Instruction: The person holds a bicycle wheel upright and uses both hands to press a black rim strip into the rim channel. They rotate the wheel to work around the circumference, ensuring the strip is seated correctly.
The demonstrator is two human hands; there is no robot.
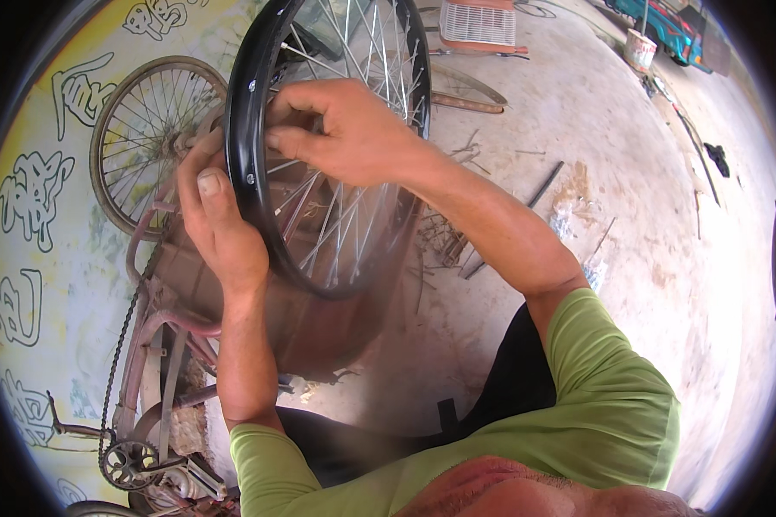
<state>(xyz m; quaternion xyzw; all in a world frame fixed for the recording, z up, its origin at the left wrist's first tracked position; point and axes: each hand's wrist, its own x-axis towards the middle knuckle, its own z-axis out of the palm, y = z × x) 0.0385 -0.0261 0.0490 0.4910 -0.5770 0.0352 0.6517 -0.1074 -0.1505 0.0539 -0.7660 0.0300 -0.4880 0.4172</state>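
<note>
Before me a black bicycle wheel rim [246,152] with silver spokes [317,245] stands tilted upright. Many of the spokes cross loosely inside it. My left hand [225,226] is at the rim's outer left face, its fingers bent against it and its thumb raised. Whether anything sits between those fingers is hidden. Reaching in from the right, my right hand [355,132] has thumb and fingertips close together at the rim's inner side, among the spokes. What lies between these fingertips cannot be made out. Metal nipple heads show along the rim's outer face.
Behind the rim lies a rusty tricycle [187,278] with a spoked wheel [161,139], chain [126,323] and crank [129,464], by a painted wall [45,271]. Across the floor are wire scraps [449,242], a dark bar [546,184], a bare rim [472,90] and a slatted crate [477,24].
</note>
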